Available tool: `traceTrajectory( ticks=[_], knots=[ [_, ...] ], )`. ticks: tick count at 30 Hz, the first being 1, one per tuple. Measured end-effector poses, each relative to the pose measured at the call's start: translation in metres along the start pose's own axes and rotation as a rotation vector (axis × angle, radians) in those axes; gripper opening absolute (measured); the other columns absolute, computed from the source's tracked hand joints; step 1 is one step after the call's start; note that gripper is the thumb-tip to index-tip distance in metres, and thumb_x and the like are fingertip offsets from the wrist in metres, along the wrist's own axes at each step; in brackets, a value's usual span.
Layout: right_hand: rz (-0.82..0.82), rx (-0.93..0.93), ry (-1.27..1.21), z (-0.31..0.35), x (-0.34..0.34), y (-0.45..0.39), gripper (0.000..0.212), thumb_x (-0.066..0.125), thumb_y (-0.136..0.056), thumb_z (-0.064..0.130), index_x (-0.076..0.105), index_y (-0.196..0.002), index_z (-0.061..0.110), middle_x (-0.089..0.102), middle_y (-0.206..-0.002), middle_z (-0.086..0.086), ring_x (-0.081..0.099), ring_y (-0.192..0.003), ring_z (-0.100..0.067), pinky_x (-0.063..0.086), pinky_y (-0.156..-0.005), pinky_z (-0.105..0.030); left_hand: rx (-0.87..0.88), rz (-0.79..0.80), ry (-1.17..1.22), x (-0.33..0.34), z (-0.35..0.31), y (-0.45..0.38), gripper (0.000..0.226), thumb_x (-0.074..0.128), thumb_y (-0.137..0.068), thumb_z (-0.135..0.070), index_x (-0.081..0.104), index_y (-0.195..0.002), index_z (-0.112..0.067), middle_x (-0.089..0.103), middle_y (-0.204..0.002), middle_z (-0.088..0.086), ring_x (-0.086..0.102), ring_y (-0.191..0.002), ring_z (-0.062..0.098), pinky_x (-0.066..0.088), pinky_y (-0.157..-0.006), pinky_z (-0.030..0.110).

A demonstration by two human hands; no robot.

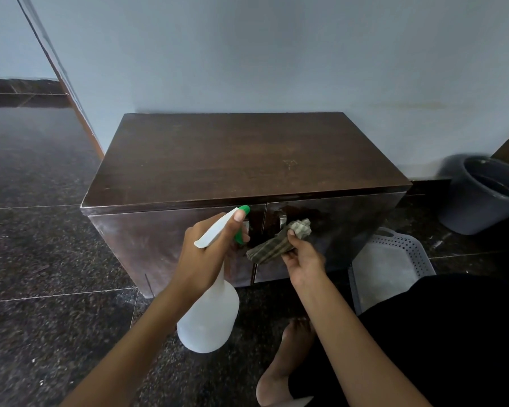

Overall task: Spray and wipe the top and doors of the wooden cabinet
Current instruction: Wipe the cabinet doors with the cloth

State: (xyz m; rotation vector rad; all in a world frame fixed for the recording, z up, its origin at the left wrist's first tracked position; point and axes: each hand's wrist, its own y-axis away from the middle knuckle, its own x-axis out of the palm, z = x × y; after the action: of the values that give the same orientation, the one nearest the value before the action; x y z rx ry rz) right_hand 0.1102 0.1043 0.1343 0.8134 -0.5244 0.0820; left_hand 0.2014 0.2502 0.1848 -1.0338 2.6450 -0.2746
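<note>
- The wooden cabinet stands on the dark speckled floor with its back against the pale wall; its long axis runs left to right across the view, and the two doors face the person.
- The left hand grips the neck of the white spray bottle, fingers curled round it and the forefinger lying along the head. The bottle hangs nearly upright, body down, its green nozzle pointing at the top edge of the left door.
- The right hand pinches a striped cloth between thumb and curled fingers; the cloth lies slantwise, its upper end against the right door, just beside the metal handle.
- A wet patch shows on the right door near its top.
- The cabinet top lies bare to all four edges.
- Open floor spreads left of the cabinet; to its right a white perforated basket sits close to the corner, and a grey bucket stands by the wall further right.
- A bare foot rests on the floor below the hands.
</note>
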Motion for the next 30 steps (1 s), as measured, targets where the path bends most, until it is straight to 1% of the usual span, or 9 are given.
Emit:
traceTrajectory(
  ticks=[3, 8, 12, 15, 19, 21, 23, 26, 30],
  knots=[
    [0.018, -0.028, -0.004, 0.001, -0.001, 0.004, 0.012, 0.063, -0.080, -0.009, 0.059, -0.081, 0.002, 0.063, -0.113, -0.022, 0.062, -0.103, -0.030, 0.051, -0.087, -0.041, 0.017, -0.010, 0.011, 0.000, 0.000, 0.000, 0.058, 0.049, -0.091, -0.051, 0.073, -0.078, 0.000, 0.074, -0.078, 0.010, 0.068, -0.075, 0.026, 0.052, -0.074, 0.037],
    [0.031, -0.042, 0.025, 0.005, -0.005, 0.003, 0.010, 0.061, -0.082, -0.009, 0.061, -0.090, -0.002, 0.063, -0.112, -0.021, 0.061, -0.102, -0.031, 0.051, -0.085, -0.039, -0.005, -0.002, 0.000, 0.003, -0.001, 0.001, 0.052, 0.053, -0.096, -0.045, 0.070, -0.074, -0.002, 0.071, -0.065, 0.003, 0.060, -0.051, 0.010, 0.048, -0.058, 0.027],
    [0.063, 0.050, 0.034, 0.001, -0.007, -0.010, 0.026, 0.055, -0.089, -0.002, 0.057, -0.114, -0.002, 0.056, -0.127, -0.022, 0.056, -0.116, -0.032, 0.048, -0.086, -0.040, -0.020, 0.003, -0.003, 0.003, -0.001, 0.002, 0.055, 0.051, -0.092, -0.053, 0.068, -0.072, -0.005, 0.075, -0.074, 0.003, 0.065, -0.062, 0.014, 0.052, -0.066, 0.034],
    [0.081, 0.079, -0.006, -0.001, -0.008, -0.014, 0.021, 0.051, -0.091, -0.002, 0.056, -0.111, 0.000, 0.053, -0.130, -0.022, 0.052, -0.120, -0.033, 0.046, -0.087, -0.041, -0.008, 0.012, -0.009, 0.002, -0.001, 0.003, 0.053, 0.053, -0.096, -0.048, 0.068, -0.071, -0.003, 0.072, -0.069, 0.002, 0.063, -0.058, 0.014, 0.049, -0.061, 0.034],
    [0.069, 0.037, 0.016, 0.002, -0.008, -0.008, 0.028, 0.058, -0.086, -0.002, 0.057, -0.114, -0.003, 0.058, -0.125, -0.021, 0.059, -0.107, -0.030, 0.048, -0.079, -0.037, -0.020, -0.015, -0.001, -0.002, 0.002, 0.005, 0.046, 0.053, -0.096, -0.045, 0.073, -0.073, -0.010, 0.075, -0.074, 0.001, 0.068, -0.071, 0.011, 0.051, -0.070, 0.024],
    [0.093, 0.005, 0.020, 0.008, -0.006, 0.000, 0.032, 0.061, -0.084, -0.002, 0.058, -0.116, -0.004, 0.061, -0.117, -0.020, 0.062, -0.096, -0.027, 0.049, -0.077, -0.036, -0.018, -0.001, -0.007, -0.003, 0.004, 0.004, 0.052, 0.052, -0.097, -0.046, 0.073, -0.074, -0.004, 0.075, -0.076, 0.006, 0.069, -0.073, 0.019, 0.052, -0.072, 0.031],
    [0.167, -0.084, 0.029, 0.017, 0.001, 0.013, 0.023, 0.063, -0.083, -0.002, 0.062, -0.106, -0.002, 0.065, -0.104, -0.016, 0.064, -0.084, -0.021, 0.053, -0.076, -0.034, -0.007, 0.005, -0.016, -0.003, 0.004, 0.003, 0.055, 0.051, -0.096, -0.048, 0.072, -0.074, -0.002, 0.074, -0.076, 0.009, 0.068, -0.075, 0.025, 0.051, -0.073, 0.032],
    [0.210, -0.388, 0.248, 0.020, 0.013, 0.027, 0.016, 0.067, -0.081, 0.002, 0.069, -0.097, 0.003, 0.070, -0.086, -0.004, 0.067, -0.083, -0.016, 0.057, -0.075, -0.029, -0.011, -0.008, -0.024, -0.001, 0.001, 0.002, 0.045, 0.051, -0.098, -0.044, 0.072, -0.075, -0.011, 0.074, -0.077, 0.008, 0.066, -0.071, 0.014, 0.049, -0.068, 0.020],
    [-0.179, -0.919, 0.687, 0.002, -0.003, 0.017, 0.020, 0.072, -0.079, 0.013, 0.073, -0.099, 0.010, 0.070, -0.081, 0.003, 0.063, -0.077, -0.009, 0.056, -0.074, -0.033, -0.023, -0.001, -0.016, 0.001, -0.001, 0.003, 0.051, 0.050, -0.097, -0.048, 0.071, -0.074, -0.008, 0.075, -0.078, 0.008, 0.065, -0.062, 0.016, 0.050, -0.062, 0.024]
  ],
)
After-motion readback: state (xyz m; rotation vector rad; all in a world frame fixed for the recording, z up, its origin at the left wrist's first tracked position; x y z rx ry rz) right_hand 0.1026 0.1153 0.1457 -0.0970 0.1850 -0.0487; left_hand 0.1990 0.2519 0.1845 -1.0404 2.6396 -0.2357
